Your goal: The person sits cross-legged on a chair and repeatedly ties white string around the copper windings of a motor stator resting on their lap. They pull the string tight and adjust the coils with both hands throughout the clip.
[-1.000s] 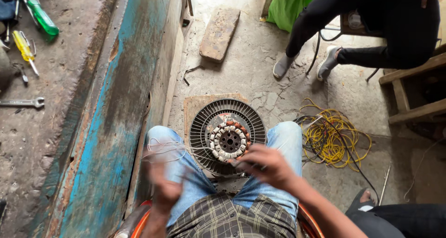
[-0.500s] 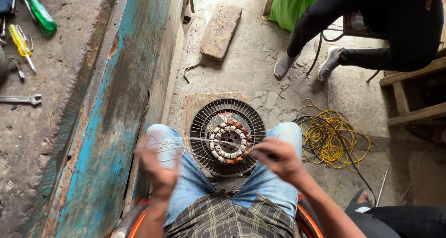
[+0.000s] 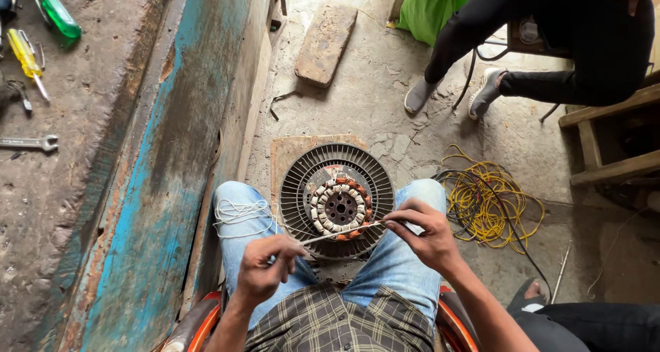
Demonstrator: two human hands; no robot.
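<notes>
At left runs the worn blue-edged counter (image 3: pixel 158 187); at centre the round ribbed motor stator (image 3: pixel 337 207) sits between the knees; below it, left hand (image 3: pixel 265 269) and right hand (image 3: pixel 423 232) fingers pinch a taut white cord (image 3: pixel 340 234); upper left, a green-handled screwdriver (image 3: pixel 55 12).

- The motor stator (image 3: pixel 338 207) sits on the floor between the person's knees.
- A wire tangle (image 3: pixel 491 204) lies right of it.
- A workbench (image 3: pixel 82 187) with screwdrivers (image 3: pixel 41 29) stands left.
- A wooden block (image 3: pixel 326 44) lies beyond.
</notes>
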